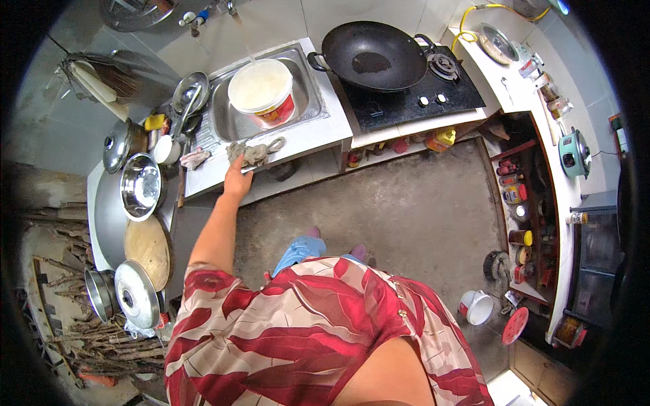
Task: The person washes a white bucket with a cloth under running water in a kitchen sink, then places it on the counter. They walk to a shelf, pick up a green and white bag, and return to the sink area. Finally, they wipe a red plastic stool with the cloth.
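Note:
My left hand reaches to the front edge of the sink counter, thumb apart from the fingers. Its fingertips meet a crumpled grey-brown cloth; no firm hold shows. Behind the cloth, a steel sink holds a white plastic bucket with a red label. Pale, cloudy liquid stands near the bucket's rim, and a thin stream of water falls into it from the tap. A pale wrung rag lies left of the grey-brown cloth. My right hand is out of view.
A black wok sits on the gas hob. Left are a steel bowl, a lidded pot, a ladle and a round wooden board. Jars fill the right shelf; a small white bucket stands on the floor.

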Tool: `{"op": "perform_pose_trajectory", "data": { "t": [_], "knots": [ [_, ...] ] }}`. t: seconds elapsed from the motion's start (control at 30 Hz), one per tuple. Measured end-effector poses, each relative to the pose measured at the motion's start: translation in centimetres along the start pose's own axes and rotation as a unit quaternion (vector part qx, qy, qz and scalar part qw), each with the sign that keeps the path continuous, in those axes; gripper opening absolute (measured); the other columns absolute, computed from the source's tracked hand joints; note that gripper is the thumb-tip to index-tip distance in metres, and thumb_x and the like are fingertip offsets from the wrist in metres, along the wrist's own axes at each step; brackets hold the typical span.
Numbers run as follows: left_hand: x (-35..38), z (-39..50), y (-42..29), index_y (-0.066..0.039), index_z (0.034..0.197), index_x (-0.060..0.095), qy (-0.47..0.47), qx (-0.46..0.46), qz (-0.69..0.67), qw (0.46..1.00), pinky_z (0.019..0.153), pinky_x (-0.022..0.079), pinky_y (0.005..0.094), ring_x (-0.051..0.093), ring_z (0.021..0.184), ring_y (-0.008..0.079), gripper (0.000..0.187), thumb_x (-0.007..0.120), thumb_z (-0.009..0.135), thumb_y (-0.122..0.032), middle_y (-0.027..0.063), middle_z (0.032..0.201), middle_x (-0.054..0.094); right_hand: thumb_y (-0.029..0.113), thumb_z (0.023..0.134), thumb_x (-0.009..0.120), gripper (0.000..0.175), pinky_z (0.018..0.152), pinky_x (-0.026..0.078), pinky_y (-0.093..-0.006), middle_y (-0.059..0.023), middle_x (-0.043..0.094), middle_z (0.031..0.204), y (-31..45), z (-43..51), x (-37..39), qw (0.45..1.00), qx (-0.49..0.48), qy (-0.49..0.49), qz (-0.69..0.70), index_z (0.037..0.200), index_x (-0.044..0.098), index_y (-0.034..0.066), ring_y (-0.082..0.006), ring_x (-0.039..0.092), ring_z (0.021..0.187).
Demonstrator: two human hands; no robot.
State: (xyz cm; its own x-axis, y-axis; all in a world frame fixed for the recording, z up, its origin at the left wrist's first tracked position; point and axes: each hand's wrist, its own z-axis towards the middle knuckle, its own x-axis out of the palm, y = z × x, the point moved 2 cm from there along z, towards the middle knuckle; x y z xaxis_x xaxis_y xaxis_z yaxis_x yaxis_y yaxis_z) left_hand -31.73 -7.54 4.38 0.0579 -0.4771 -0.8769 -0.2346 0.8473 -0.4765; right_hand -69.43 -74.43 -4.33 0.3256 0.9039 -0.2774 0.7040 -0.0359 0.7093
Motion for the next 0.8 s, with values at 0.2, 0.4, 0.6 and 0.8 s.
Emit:
{"op": "perform_pose_trajectory", "data": {
  "t": [0.2,0.4,0.6,0.8],
  "knots": [
    [4.0,5.9,1.4,-0.027,0.143,0.047,0.097,-0.009,0.127,0.987,0.109,0.035,0.0627,0.021,0.148,0.0383,0.079,0.084,0.074,-0.026,0.0103,0.16,0.028,0.018,0.097,0.062,0.023,0.073,0.057,-0.0383,-0.0157,0.072,0.094,-0.2,-3.4,2.3,0.996,-0.009,-0.06,0.07,0.106,0.067,-0.002,-0.0253,0.068,0.079],
    [5.2,5.9,-3.1,-0.007,0.117,0.06,0.114,0.05,-0.146,0.981,0.096,0.048,0.0427,0.056,0.117,0.0275,0.047,0.08,0.075,-0.017,0.0122,0.121,0.064,0.022,0.097,0.063,0.031,0.074,0.056,-0.0349,-0.0156,0.071,0.104,-5.5,-10.0,6.8,0.989,0.118,-0.051,-0.075,0.117,0.064,-0.0011,-0.0243,0.067,0.088],
    [5.1,-1.1,-18.2,-0.002,0.131,0.057,0.412,-0.052,-0.582,0.699,0.094,0.05,0.0349,0.062,0.106,0.0165,0.043,0.07,0.093,-0.018,0.0071,0.119,0.066,0.027,0.096,0.066,0.041,0.075,0.056,-0.032,-0.0155,0.069,0.114,1.5,-13.1,12.8,0.991,0.098,-0.083,-0.032,0.127,0.061,0.0004,-0.0234,0.066,0.097],
    [7.1,-10.8,-32.3,0.001,0.129,0.059,0.669,0.075,-0.425,0.605,0.095,0.048,0.0337,0.061,0.106,0.0166,0.052,0.052,0.103,-0.043,0.0087,0.122,0.065,0.016,0.094,0.068,0.068,0.096,0.054,-0.037,-0.0111,0.039,0.155,18.1,-13.9,13.4,0.937,-0.211,-0.063,0.272,0.153,0.035,0.0114,-0.0235,0.045,0.136]
  ]
}}
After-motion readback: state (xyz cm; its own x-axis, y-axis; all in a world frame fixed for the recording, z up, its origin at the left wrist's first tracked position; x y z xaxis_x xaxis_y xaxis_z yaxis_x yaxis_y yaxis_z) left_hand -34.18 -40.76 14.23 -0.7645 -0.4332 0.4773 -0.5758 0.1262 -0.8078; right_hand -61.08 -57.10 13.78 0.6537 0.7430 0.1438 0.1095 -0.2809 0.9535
